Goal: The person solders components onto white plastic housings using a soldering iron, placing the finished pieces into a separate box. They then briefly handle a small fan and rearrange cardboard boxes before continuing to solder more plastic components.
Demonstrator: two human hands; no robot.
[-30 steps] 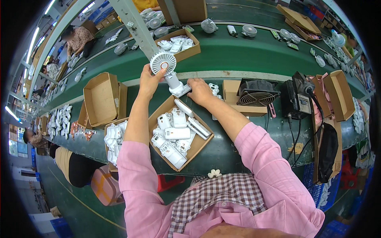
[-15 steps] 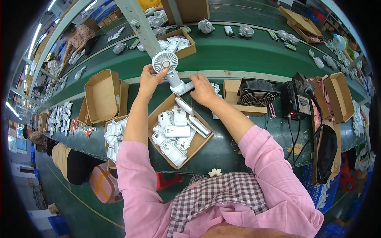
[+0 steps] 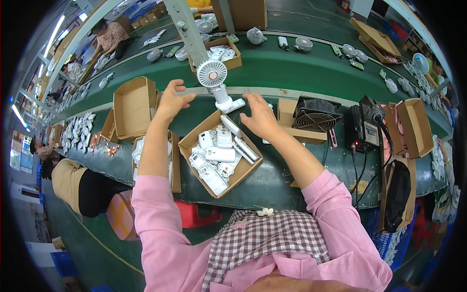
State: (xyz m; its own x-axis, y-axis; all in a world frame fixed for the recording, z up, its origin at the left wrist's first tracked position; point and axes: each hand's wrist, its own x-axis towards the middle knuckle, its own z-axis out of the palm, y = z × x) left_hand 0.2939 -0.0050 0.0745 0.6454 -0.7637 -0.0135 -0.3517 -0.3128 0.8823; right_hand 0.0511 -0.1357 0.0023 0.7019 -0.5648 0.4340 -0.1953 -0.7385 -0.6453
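Guessing a hands-off step: white handheld fan (image 3: 220,91) is standing beyond the cardboard box (image 3: 243,173), left hand (image 3: 170,103) is hovering spread and empty, right hand (image 3: 260,116) is curving loosely by the fan's base (image 3: 227,105), contact unclear. Grabbing would be needing closed fingers.

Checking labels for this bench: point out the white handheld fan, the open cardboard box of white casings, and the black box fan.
White handheld fan (image 3: 220,91): head view, on its handle.
Open cardboard box (image 3: 242,171): head view, lower-right wall.
Black box fan (image 3: 316,118): head view, round wire guard.
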